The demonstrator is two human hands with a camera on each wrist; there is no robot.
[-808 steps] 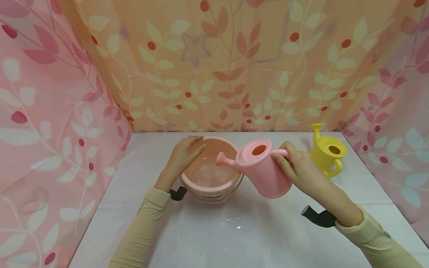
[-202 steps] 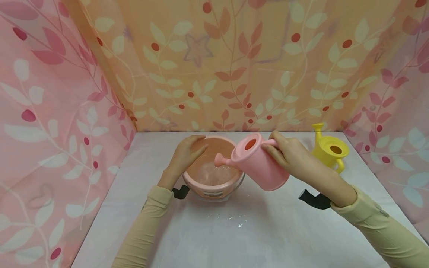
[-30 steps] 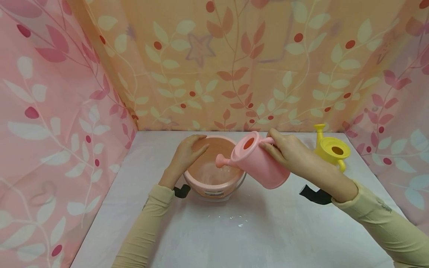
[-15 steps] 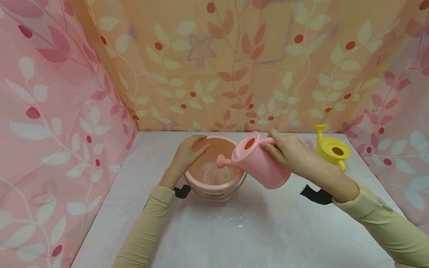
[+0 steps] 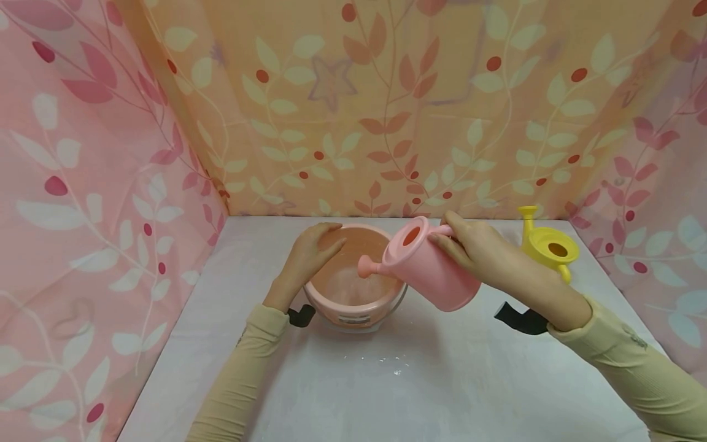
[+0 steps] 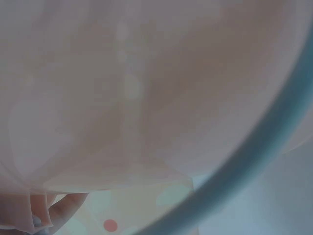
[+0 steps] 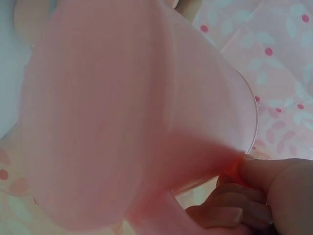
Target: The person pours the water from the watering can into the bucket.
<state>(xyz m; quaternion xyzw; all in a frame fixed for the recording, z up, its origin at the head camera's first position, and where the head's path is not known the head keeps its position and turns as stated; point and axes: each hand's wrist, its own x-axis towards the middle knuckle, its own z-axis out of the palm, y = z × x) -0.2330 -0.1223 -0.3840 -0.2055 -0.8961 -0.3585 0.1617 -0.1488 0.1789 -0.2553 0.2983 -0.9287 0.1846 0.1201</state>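
A pink bucket (image 5: 338, 306) with a grey handle (image 6: 254, 147) stands on the table, with a little water in its bottom. At its left side my left hand (image 5: 305, 256) holds the rim, thumb toward the inside; in the left wrist view its fingertips (image 6: 68, 210) show by the handle's lug. My right hand (image 5: 479, 248) grips the handle of a pink watering can (image 5: 442, 276). The can is raised and tilted left, its spout rose (image 5: 366, 266) over the bucket's opening. In the right wrist view the can's body (image 7: 98, 117) fills much of the picture.
A yellow watering can (image 5: 544, 247) stands upright at the back right, partly behind my right forearm. Water drops (image 5: 394, 363) lie on the white table (image 5: 353, 405) in front of the bucket. Patterned cloth (image 5: 386, 92) rises at the back and both sides.
Since the oldest frame, the pink watering can has been raised slightly and tipped further toward the bucket. Over the last second nothing has visibly moved beyond a slight shift of the view.
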